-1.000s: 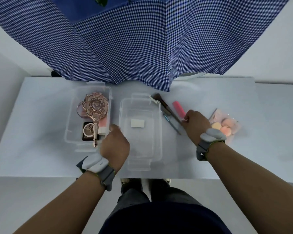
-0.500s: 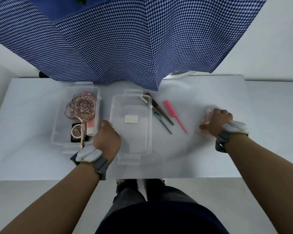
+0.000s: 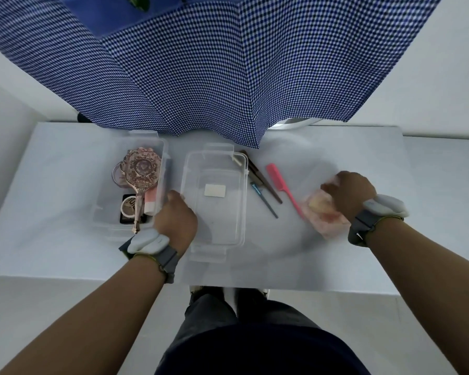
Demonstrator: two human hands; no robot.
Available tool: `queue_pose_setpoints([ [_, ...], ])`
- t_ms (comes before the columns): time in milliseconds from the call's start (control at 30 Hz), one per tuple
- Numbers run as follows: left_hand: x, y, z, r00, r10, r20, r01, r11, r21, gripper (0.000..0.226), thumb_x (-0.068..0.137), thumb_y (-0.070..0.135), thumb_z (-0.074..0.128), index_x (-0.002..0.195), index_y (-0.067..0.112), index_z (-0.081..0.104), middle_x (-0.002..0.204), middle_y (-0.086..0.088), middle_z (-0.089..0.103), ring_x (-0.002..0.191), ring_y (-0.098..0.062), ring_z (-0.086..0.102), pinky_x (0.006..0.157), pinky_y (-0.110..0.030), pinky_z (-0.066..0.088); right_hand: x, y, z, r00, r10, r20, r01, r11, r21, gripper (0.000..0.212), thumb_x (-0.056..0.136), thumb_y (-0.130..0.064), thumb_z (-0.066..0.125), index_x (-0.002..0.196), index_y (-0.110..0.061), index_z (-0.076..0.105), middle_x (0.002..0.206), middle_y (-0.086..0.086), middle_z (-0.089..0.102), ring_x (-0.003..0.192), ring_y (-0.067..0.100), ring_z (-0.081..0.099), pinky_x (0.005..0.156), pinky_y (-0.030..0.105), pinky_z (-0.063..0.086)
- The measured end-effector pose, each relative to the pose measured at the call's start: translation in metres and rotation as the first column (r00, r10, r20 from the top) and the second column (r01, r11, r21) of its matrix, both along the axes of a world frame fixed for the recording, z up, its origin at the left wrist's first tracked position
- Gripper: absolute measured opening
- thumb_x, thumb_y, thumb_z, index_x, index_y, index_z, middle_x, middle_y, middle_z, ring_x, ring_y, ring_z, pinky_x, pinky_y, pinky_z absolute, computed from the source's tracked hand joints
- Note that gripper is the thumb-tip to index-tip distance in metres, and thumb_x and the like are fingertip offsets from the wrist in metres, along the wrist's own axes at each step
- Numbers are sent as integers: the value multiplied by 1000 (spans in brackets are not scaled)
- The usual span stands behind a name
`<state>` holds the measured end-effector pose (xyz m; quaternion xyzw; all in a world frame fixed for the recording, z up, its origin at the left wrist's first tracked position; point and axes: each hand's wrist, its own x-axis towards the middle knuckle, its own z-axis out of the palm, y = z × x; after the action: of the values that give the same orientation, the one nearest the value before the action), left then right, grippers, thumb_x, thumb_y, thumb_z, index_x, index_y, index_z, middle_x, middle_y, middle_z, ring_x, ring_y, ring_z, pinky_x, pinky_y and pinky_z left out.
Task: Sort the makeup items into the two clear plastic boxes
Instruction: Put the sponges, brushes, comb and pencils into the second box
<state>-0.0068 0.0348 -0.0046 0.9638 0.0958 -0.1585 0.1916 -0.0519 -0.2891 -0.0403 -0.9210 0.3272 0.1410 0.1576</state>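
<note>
Head view: left hand curled, knuckles up, resting between 2 boxes, touching near-left wall of right clear box; fingers hidden, grasp cannot tell. Right hand closed over blurred clear pouch of peach sponge puffs, soft, crinkly, on white table. Right clear box holds only white label. Between it and pouch: pink tail comb, slim teal tool, brown brush. Left clear box holds ornate rose-gold hand mirror, dark compact, pink tube. Checked blue cloth hangs behind.
</note>
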Motion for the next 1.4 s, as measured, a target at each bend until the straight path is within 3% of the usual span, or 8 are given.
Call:
queue_pose_setpoints([
  [167, 2, 3, -1, 1000, -27, -9, 27, 1000, 3, 30, 95, 4, 42, 124, -4, 44, 115, -27, 64, 108, -44, 63, 90, -46, 51, 24, 32, 36, 934, -169, 315, 162, 986, 47, 32, 93, -36, 50, 93, -6, 62, 95, 21, 70, 92, 38, 65, 70, 33, 43],
  [267, 2, 3, 2, 993, -44, 105, 42, 999, 18, 31, 94, 10, 46, 122, -2, 49, 116, -25, 64, 109, -41, 61, 87, -43, 47, 46, 64, 63, 636, -484, 601, 202, 856, 476, 26, 90, -26, 45, 86, -2, 55, 75, 15, 69, 76, 31, 68, 61, 27, 39],
  [467, 14, 4, 21, 896, -178, 408, 257, 955, -147, 32, 97, 26, 46, 122, 8, 56, 118, -10, 67, 111, -30, 61, 95, -33, 38, 58, 126, 74, 883, -254, 395, 72, 904, 421, 31, 97, -31, 45, 84, -5, 55, 93, 24, 70, 92, 40, 64, 84, 42, 52],
  [700, 35, -5, 21, 967, 131, -220, -248, 693, -677, 29, 87, 19, 62, 113, 17, 51, 89, -1, 69, 86, -22, 68, 85, -38, 58, 67, 180, 60, 922, -284, 265, 107, 842, 529, 29, 97, -18, 43, 113, -5, 63, 115, 18, 66, 109, 33, 61, 91, 34, 49],
  [800, 46, 5, 16, 984, 105, -145, -172, 774, -609, 31, 88, 10, 58, 119, 13, 56, 77, 6, 64, 69, -14, 62, 73, -31, 54, 68, 184, 55, 930, -276, 241, 127, 859, 495, 30, 93, -21, 48, 108, -1, 64, 110, 21, 68, 105, 36, 62, 89, 37, 51],
  [967, 69, 17, 17, 972, -234, 30, 228, 897, -378, 35, 92, 6, 45, 124, 13, 56, 101, -12, 71, 93, -33, 68, 80, -39, 56, 65, 177, 57, 932, -258, 254, 145, 909, 390, 27, 88, -17, 48, 110, -11, 63, 113, 17, 67, 111, 34, 57, 95, 42, 49],
  [1133, 83, -4, 15, 780, -618, 95, 609, 785, 112, 42, 91, 6, 47, 129, 21, 53, 115, -10, 68, 105, -30, 64, 78, -33, 47, 65, 173, 58, 903, -261, 340, 130, 922, 365, 26, 89, -13, 47, 109, -7, 63, 110, 17, 69, 103, 36, 60, 87, 39, 51],
  [1400, 89, -39, -9, 722, -690, 44, 683, 722, 114, 37, 91, 4, 40, 121, 13, 60, 119, -12, 67, 109, -31, 62, 88, -37, 48, 55, 149, 45, 924, -302, 233, 205, 909, 362, 32, 87, -15, 51, 115, -8, 62, 120, 13, 66, 111, 34, 58, 90, 36, 47],
])
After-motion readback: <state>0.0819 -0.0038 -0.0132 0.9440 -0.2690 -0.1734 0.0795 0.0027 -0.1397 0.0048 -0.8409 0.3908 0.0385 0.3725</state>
